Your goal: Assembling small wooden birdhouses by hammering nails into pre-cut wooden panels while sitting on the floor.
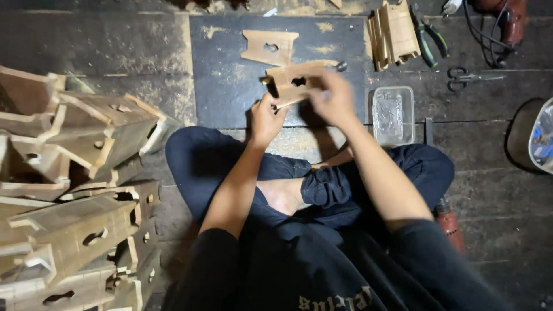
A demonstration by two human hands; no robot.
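Note:
I sit cross-legged on a dark floor. My left hand (266, 118) grips the lower left corner of a flat wooden piece with a keyhole-shaped cutout (294, 83), held up in front of me. My right hand (333, 99), blurred by motion, holds the right side of the same piece; a small dark round knob (341, 66) shows at the piece's far right end. A second flat cutout piece (269, 47) lies on the dark mat (230, 86) beyond my hands.
A heap of assembled wooden boxes (80, 190) fills the left. A clear plastic tray (393, 114) sits right of my hands. A stack of wooden pieces (393, 33), pliers (427, 39), scissors (468, 77) and a cabled power tool (507, 17) lie at the far right.

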